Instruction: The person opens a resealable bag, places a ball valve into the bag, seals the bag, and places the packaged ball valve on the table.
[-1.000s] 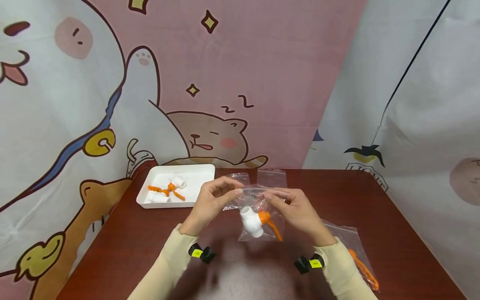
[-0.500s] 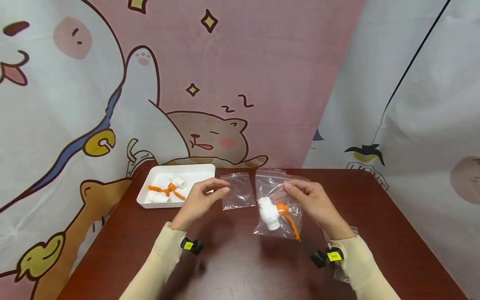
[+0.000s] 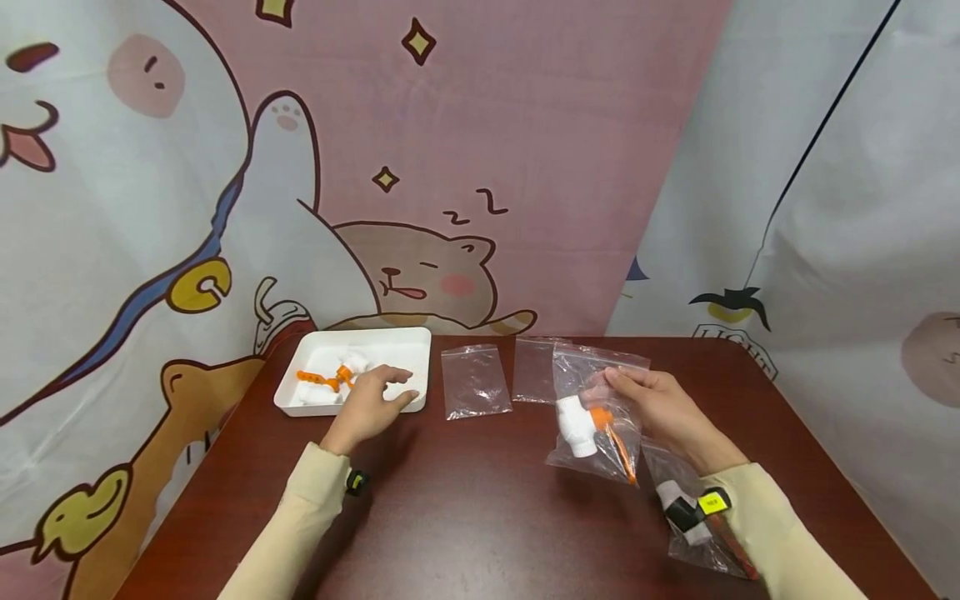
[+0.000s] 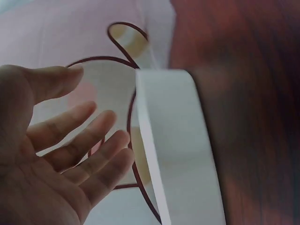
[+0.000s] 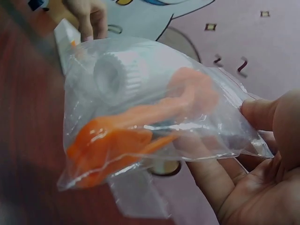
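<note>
My right hand (image 3: pixel 671 412) pinches the upper right edge of a clear zip-lock bag (image 3: pixel 581 367) above the table. Inside lies a white plastic valve body (image 3: pixel 576 427) with an orange lever handle (image 3: pixel 618 446); the right wrist view shows the ribbed white end (image 5: pixel 117 77) close up. My left hand (image 3: pixel 369 408) holds nothing, its fingers loosely bent and spread over the front right side of a white tray (image 3: pixel 401 346). Loose orange handles (image 3: pixel 318 381) and white valve bodies (image 3: pixel 318 395) lie in the tray's left half; the hand overlaps some of them.
Two flat zip-lock bags, a nearer one (image 3: pixel 474 379) and one farther right (image 3: pixel 531 371), lie on the brown table (image 3: pixel 480 517). Another filled bag (image 3: pixel 701 554) lies at the right, partly behind my right wrist. A cartoon cloth (image 3: pixel 562 167) hangs behind the table.
My left hand has let go of the bag and moved left to the tray. My right hand has carried the bag with the valve to the right, toward the other filled bag.
</note>
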The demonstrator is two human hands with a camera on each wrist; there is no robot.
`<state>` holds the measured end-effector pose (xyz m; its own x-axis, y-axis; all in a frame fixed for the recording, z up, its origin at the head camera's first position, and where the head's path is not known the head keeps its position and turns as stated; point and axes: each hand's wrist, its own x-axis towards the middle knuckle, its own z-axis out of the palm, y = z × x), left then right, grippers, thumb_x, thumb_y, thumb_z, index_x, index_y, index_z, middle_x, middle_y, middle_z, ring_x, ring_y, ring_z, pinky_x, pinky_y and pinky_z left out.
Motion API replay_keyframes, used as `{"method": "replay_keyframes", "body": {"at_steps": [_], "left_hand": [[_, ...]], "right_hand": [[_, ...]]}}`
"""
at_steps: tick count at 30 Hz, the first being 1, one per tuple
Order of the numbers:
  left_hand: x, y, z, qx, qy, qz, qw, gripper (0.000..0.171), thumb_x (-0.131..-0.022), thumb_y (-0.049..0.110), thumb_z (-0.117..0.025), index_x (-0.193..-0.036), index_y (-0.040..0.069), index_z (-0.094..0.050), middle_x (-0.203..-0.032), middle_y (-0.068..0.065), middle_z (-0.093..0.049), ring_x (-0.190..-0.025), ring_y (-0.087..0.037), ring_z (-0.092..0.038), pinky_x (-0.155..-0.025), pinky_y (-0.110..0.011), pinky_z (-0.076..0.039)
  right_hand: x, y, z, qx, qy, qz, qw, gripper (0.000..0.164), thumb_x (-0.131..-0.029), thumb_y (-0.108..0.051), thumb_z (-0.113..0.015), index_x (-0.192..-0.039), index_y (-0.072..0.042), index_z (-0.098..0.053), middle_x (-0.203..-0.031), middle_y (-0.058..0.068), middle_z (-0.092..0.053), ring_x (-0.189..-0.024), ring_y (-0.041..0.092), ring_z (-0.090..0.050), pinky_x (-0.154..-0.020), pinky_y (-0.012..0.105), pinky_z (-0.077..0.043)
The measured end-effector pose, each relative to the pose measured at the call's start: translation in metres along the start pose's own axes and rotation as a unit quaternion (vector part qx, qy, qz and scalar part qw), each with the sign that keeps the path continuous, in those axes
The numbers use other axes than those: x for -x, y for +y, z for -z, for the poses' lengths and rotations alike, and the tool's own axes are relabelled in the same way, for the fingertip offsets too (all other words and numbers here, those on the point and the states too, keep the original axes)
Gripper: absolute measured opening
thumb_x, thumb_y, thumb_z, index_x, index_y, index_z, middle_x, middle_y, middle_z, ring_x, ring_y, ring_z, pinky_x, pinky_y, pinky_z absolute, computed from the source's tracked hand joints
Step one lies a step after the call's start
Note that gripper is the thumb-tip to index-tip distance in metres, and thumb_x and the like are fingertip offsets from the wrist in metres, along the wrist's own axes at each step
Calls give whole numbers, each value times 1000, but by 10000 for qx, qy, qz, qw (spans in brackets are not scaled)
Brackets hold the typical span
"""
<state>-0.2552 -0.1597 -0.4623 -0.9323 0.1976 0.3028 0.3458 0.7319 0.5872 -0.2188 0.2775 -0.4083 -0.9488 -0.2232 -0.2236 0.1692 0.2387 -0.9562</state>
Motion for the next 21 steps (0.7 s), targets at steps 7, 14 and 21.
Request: {"method": "replay_keyframes", "body": {"at_steps": [7,14,21], "left_hand": [[2,-14,-3,-487,-501,104,9975,24,-91,18,-77,-106,-1,-77,-106,-15,-77,-104,-34,-71,-94,-50,-56],[0,-18,-10,-997,-427,136,9940,8,-88,16,-79,-87,8,-79,-85,-3,-76,-80,-20,-69,-74,-41,-56],[-3,-19,-18,-1339,-168,241,9906,9,-87,19,-81,-80,14,-79,-78,2,-76,-74,-20,-68,-66,-39,-52]], "right_hand": [[-3,23,13,-182,-480,-340,9981,54,-104,-44,-58,-140,-3,-59,-110,1,-79,-90,14,-74,-76,34,-63],[-2,45,18,-163,-787,-523,9954,47,-107,-38,-54,-135,-1,-59,-111,1,-78,-93,12,-73,-74,35,-63],[3,68,18,26,-1060,-783,9913,46,-108,-36,-51,-135,1,-57,-118,6,-77,-104,13,-73,-80,40,-62]]}}
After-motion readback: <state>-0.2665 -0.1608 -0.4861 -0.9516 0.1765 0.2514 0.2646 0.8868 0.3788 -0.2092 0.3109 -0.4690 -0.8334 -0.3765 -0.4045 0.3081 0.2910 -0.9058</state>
